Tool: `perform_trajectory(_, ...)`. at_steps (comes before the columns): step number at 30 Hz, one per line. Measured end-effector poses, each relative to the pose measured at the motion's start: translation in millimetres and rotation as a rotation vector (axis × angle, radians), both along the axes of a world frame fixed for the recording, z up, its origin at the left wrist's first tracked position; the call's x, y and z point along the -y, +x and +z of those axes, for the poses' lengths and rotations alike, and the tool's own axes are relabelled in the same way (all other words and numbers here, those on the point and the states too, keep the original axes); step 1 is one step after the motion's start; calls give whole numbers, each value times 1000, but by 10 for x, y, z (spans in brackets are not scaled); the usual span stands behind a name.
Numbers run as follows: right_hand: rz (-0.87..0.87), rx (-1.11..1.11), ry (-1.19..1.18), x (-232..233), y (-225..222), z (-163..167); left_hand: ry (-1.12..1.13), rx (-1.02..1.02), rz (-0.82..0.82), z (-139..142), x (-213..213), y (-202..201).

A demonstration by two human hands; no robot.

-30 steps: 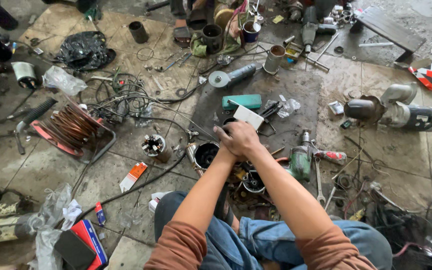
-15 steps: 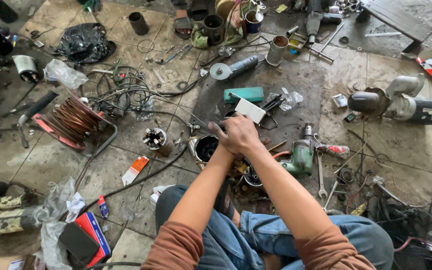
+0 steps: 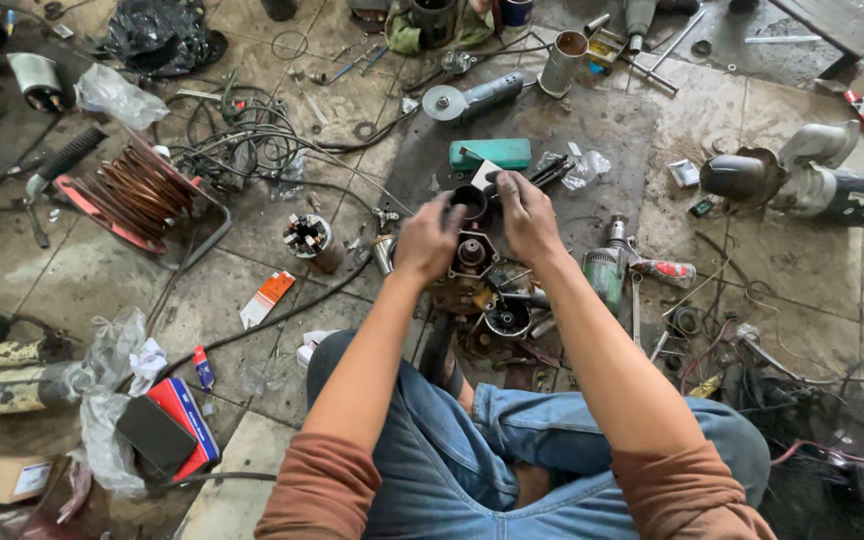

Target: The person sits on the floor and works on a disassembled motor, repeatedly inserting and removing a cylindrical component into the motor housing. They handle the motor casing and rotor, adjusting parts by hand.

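My left hand (image 3: 426, 238) and my right hand (image 3: 527, 214) both grip a small black cylindrical part (image 3: 469, 201), held up between them above the floor. Right under it lies a greasy motor housing (image 3: 471, 257) with several dark metal pieces around it, among them a round cup-shaped piece (image 3: 507, 318). A teal power tool (image 3: 607, 270) lies just right of my right wrist. A teal box (image 3: 492, 153) sits on the floor beyond my hands. My crossed legs in blue jeans fill the bottom of the view.
A copper wire coil on a red frame (image 3: 135, 192) lies left, with tangled cables (image 3: 252, 140) and an angle grinder (image 3: 472, 98) farther off. A motor rotor (image 3: 309, 238), an orange-white packet (image 3: 268, 297) and a phone on a red box (image 3: 160, 434) lie left; grey tool bodies (image 3: 812, 182) right.
My hands have drawn apart from a tight cluster and now show the black cylindrical part held between them. The view has shifted downward and closer.
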State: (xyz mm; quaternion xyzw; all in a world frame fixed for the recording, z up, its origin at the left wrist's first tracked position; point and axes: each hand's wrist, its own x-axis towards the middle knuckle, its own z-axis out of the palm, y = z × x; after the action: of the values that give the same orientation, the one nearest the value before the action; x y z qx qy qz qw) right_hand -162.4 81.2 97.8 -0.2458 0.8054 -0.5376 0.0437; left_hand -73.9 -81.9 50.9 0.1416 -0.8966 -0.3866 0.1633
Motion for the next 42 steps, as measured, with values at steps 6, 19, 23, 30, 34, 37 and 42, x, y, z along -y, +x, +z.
perform_trajectory(6, 77, -501, 381, 561, 123, -51, -121, 337, 266, -288, 311, 236)
perform_trajectory(19, 189, -247, 844, 752, 234, 31, -333, 244, 168, -414, 292, 65)
perform_trajectory(23, 211, -242, 878, 751, 197, 68, -332, 274, 182, -448, 282, 57)
perform_trajectory(30, 191, -171, 924, 752, 273, 18, -301, 294, 181, -395, 277, 64)
perform_trajectory(34, 203, -184, 865, 732, 207, 33, -267, 301, 190, -360, 265, 45)
perform_trajectory(37, 90, -133, 804, 733, 259, 27, -301, 295, 194, -377, 267, 59)
perform_trajectory(42, 123, -278, 935, 749, 277, 73, -284, 264, 200, -428, 285, 46)
